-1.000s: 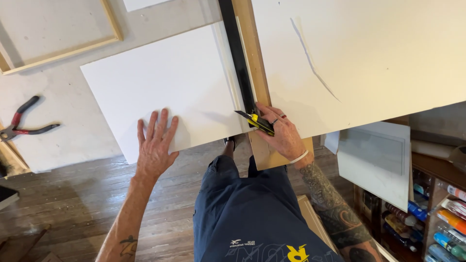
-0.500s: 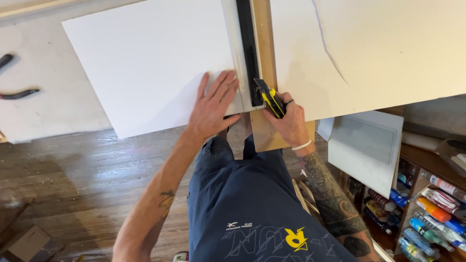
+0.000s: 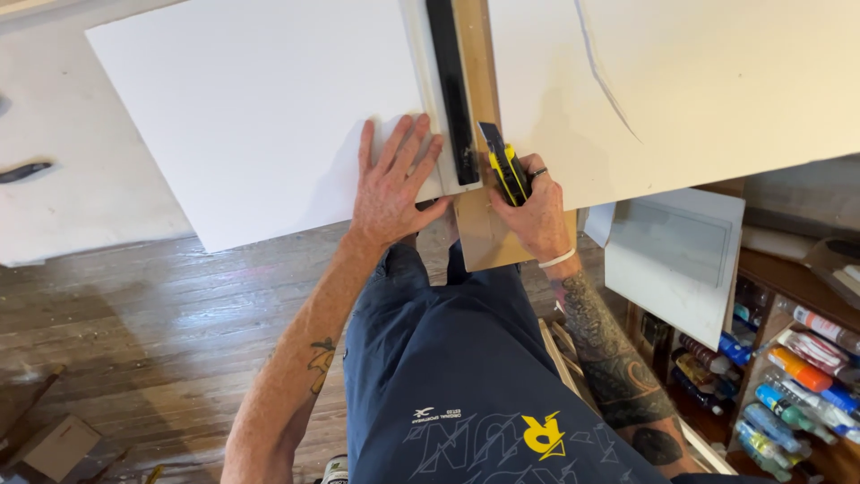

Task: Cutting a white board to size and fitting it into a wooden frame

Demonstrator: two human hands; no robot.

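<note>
My left hand lies flat with fingers spread on the near right corner of a large white board, its fingertips against a long black straightedge. The straightedge runs away from me along the board's right edge. My right hand grips a yellow and black utility knife, blade pointing away, just right of the straightedge's near end. The knife rests over a strip of brown wooden board that shows between the white board and a second white sheet.
The work table is white, with a dark tool handle at its left edge. A wooden floor lies below. At right, a white panel leans near shelves of paint bottles. A cardboard box sits at bottom left.
My left hand slid right across the white board to the straightedge. My right hand brought the knife up beside the straightedge's near end. The camera view shifted closer and left.
</note>
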